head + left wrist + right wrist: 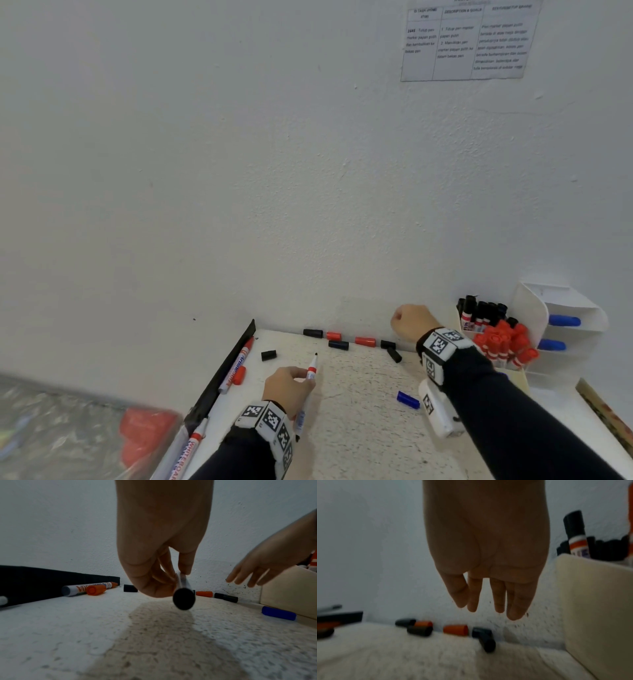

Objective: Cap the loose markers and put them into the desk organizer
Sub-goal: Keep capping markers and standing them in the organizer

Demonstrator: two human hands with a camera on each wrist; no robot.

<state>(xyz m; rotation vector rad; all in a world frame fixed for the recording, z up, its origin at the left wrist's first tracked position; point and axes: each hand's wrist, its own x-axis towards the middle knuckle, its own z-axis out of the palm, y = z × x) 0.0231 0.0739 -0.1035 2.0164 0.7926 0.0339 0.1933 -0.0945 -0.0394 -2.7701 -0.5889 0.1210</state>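
My left hand point(291, 385) pinches an uncapped white marker point(311, 373) with a red band, tip pointing away; in the left wrist view its black butt end point(184, 599) faces the camera. My right hand point(409, 322) hangs empty above the table's far right, fingers point(498, 596) straight and pointing down over the loose caps by the wall: black caps point(312, 333) point(394, 354) and red caps point(365, 341) point(455, 630). A blue cap point(408, 400) lies under my right forearm. The white desk organizer point(529, 308) at the right holds several capped black and red markers point(503, 342).
An uncapped red marker point(236, 368) with a red cap beside it lies along the black strip point(226, 370) at the table's left edge. Another marker point(191, 445) lies nearer. Red objects point(147, 431) sit beyond the left edge. The wall stands right behind the caps.
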